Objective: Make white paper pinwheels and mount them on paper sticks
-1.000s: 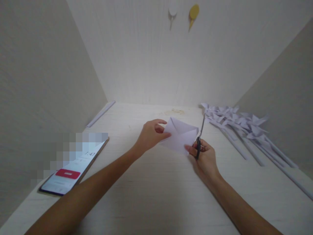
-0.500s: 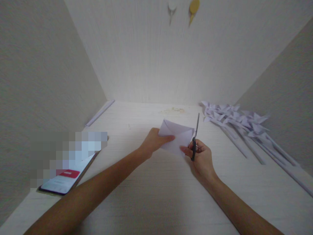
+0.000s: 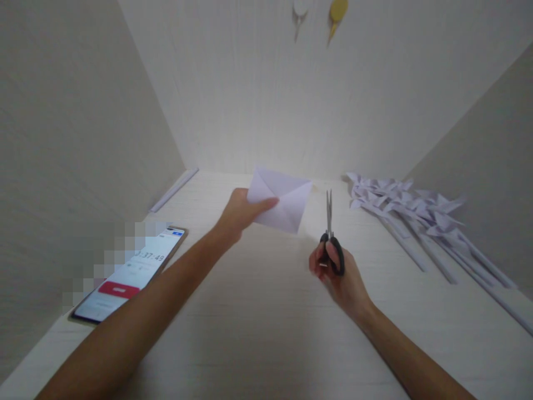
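Note:
A square of white paper (image 3: 287,208) with diagonal creases is pinched at its left edge by my left hand (image 3: 245,214), thumb on top, above the table. My right hand (image 3: 339,278) grips black-handled scissors (image 3: 330,233), with fingers through the loops. The scissors point away from me, and their blades are slightly parted. A gap separates the blades from the paper's right edge.
Several white paper pinwheels (image 3: 400,200) on paper sticks lie at the right. A rolled paper stick (image 3: 175,190) rests by the left wall. A phone (image 3: 129,278) showing a timer lies at left, beside my forearm. Two hooks (image 3: 338,11) are on the back wall.
My left hand has carried the paper up and to the left, away from my right hand. The right hand no longer touches the paper, and the scissors have turned to show both loops.

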A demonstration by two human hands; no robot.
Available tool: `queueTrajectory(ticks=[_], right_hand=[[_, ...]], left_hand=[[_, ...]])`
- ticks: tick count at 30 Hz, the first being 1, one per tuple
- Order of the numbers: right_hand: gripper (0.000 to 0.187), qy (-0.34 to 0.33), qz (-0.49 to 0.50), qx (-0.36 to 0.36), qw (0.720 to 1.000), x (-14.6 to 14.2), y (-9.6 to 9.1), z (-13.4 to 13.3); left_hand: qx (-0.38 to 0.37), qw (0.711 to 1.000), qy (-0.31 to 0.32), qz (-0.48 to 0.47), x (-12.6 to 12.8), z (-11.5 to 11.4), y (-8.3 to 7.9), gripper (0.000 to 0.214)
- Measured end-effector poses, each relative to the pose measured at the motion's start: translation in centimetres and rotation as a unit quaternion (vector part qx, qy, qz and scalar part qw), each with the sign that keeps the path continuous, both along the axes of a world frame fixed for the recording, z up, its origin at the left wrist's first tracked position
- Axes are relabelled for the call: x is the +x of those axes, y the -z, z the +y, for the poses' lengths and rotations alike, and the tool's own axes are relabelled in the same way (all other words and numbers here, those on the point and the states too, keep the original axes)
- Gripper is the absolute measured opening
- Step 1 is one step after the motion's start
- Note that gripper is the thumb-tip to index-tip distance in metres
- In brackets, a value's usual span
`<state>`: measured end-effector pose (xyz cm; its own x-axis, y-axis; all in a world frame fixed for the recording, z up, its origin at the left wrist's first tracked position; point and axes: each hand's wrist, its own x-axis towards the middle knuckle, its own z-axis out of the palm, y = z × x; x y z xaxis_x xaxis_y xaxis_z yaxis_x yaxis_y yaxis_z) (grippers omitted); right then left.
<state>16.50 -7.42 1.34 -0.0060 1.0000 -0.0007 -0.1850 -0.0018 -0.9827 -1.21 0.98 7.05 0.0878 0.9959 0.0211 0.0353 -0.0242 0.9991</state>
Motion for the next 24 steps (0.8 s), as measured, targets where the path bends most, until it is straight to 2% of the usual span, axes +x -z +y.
queueTrajectory(ticks=[5,8,24], right_hand=[[0.038,-0.169,-0.087,0.007,0.982,0.1,0.7,-0.6],[0.039,-0.213,-0.122,0.029,0.969,0.0,0.6,-0.7],[0.040,-0.219,-0.166,0.009,0.961,-0.3,-0.1,-0.8]], left_hand=[[0.047,0.998,-0.038,-0.017,-1.7,0.9,-1.3,0.041],[0.053,0.998,-0.043,-0.010,-1.7,1.0,-1.4,0.041],[0.028,1.000,0.001,0.005,-1.1,0.2,-1.6,0.043]])
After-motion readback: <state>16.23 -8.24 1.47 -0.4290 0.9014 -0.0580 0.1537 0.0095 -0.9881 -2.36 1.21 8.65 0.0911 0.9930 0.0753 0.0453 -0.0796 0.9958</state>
